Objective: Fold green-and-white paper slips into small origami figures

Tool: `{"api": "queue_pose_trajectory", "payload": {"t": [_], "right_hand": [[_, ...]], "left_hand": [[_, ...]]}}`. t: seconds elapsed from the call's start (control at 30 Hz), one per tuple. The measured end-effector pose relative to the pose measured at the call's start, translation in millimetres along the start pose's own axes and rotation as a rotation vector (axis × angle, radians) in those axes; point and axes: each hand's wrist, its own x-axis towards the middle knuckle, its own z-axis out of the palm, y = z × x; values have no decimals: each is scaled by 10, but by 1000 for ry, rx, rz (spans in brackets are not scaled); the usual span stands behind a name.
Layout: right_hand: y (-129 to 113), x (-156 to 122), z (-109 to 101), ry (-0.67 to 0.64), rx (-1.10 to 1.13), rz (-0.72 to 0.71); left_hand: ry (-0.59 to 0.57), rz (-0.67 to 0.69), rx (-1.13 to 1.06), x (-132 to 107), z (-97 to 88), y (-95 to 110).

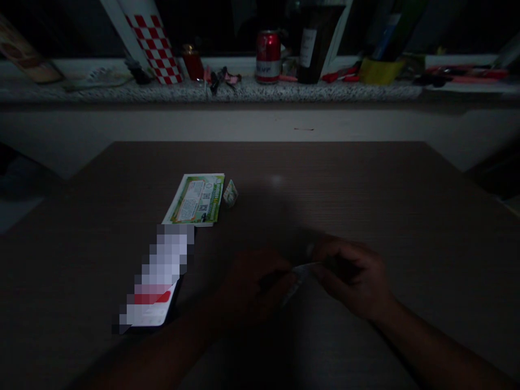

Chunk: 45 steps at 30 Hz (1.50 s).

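Both my hands are close together over the dark wooden table [345, 189]. A small, thin piece of paper [298, 279] is pinched between them. My left hand [258, 284] closes on its left side, thumb and fingers pressed together. At its upper right corner, my right hand [355, 273] grips it between thumb and fingertips. The light is dim, so the print on the paper cannot be read. To the left lies a lit phone [152, 314], its screen partly blurred out. Beyond the phone rests a green-and-white booklet [193, 199], with a small folded paper piece [231, 193] standing beside it.
Along the speckled stone sill [244, 93] at the back stand a red can [268, 57], a dark tube [312, 54], a red-and-white checkered container [156, 49], a small red bottle [192, 62] and a yellow holder [381, 70]. Hair clips [223, 79] lie among them.
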Motion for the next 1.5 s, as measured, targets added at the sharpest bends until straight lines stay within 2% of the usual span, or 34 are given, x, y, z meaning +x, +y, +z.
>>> {"api": "queue_pose_trajectory", "payload": {"t": [0.17,0.37,0.5,0.7,0.83,1.0,1.2,1.37,1.5], "right_hand": [[13,4,19,-29,18,9],[39,-27,30,-71,39,75],[33,-34,72,-134,44,87],[41,-51,100,-183,53,120],[67,-59,98,-185,43,104],[66,-37,119,-117,69,49],[30,-37,110,-166,18,12],[13,-29,100,-185,-39,-93],[-7,-14,109,-200,-83,-202]], "left_hand": [[-1,-59,-57,6,27,8],[-24,-29,-14,8,0,10],[16,-30,-68,9,-4,22],[15,-45,-142,3,-9,2],[38,-21,-81,15,-21,-1],[-29,-15,-14,11,7,-11],[26,99,48,-8,50,-27],[3,238,126,-30,48,-38],[-68,327,210,-26,32,-50]]}}
